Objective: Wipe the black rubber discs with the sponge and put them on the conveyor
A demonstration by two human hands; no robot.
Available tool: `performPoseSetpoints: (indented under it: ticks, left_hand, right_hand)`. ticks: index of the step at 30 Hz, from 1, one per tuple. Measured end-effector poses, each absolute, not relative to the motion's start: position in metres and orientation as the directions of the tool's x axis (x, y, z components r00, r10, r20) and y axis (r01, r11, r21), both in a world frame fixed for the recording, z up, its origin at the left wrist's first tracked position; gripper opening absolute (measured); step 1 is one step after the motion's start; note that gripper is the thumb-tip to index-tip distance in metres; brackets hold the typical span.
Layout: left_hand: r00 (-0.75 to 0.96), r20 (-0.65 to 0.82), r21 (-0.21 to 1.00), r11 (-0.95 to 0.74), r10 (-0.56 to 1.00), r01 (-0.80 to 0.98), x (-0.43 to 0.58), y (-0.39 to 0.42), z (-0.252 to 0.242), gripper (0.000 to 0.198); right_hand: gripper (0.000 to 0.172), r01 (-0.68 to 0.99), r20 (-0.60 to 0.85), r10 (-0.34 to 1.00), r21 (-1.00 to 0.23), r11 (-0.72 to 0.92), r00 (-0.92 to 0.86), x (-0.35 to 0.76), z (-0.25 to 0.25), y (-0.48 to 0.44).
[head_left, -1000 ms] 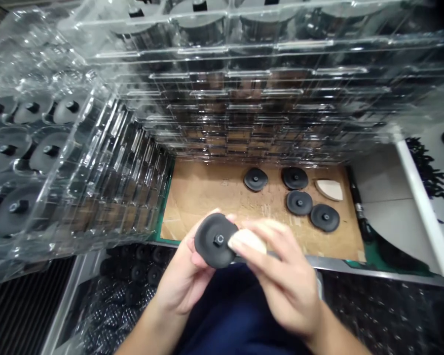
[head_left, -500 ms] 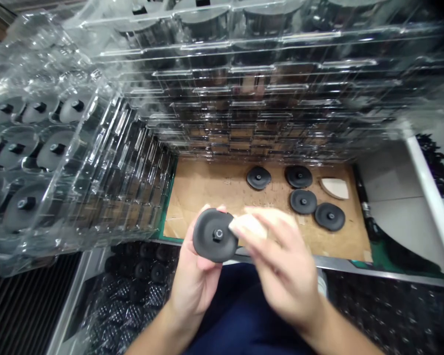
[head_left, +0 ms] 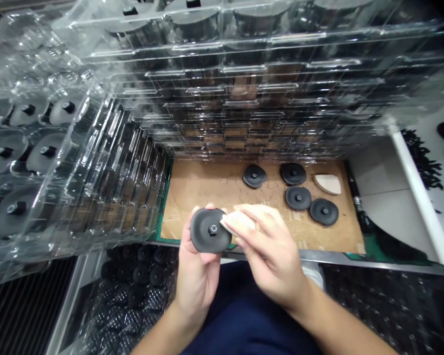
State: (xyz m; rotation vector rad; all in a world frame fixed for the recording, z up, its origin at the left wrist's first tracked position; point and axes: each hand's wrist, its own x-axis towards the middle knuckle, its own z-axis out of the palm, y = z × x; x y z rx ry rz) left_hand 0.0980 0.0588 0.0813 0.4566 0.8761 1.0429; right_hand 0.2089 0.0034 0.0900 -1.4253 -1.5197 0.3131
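My left hand grips a black dished disc by its rim, with the short stub at its centre facing up. My right hand pinches a white wedge-shaped pad. The pad's tip rests at the disc's upper right edge; whether it presses on it I cannot tell. Farther back, several similar black discs lie stub up on a brown cardboard sheet. A second cream-white pad lies to their right.
Clear plastic trays stand in a tall stack behind the cardboard. Another tray stack with black discs rises at the left. A white panel borders the right side, with black parts beyond it. Below left are more trayed discs.
The view has shifted a little, so the surroundings sit slightly farther left. Both hands keep their hold, and the pad stays at the disc's right edge, with less blur on my right hand.
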Motion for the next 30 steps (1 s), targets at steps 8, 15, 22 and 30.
performPoseSetpoints:
  ticks: [8,15,22,30]
  left_hand:
    - [0.204,-0.417,0.714,0.458,0.886,-0.530,0.099,0.060,0.080,0.058]
    - [0.219,-0.437,0.714,0.484,0.873,-0.506,0.099,0.058,0.078,0.054]
    - [0.216,-0.523,0.669,0.554,0.825,-0.496,0.097,0.063,0.073,0.048]
    - [0.259,-0.544,0.645,0.595,0.798,-0.480,0.100,0.062,0.072,0.051]
  right_hand:
    - [0.031,0.606,0.467,0.866,-0.746,0.275,0.181,0.213,0.088,0.002]
    - [0.035,0.430,0.394,0.880,-0.865,0.257,0.267,0.222,0.077,0.006]
    - [0.040,-0.273,-0.374,0.840,-0.920,-0.282,0.393,0.222,0.035,-0.004]
    - [0.031,-0.362,-0.464,0.773,-0.875,-0.322,0.433,0.227,0.048,-0.004]
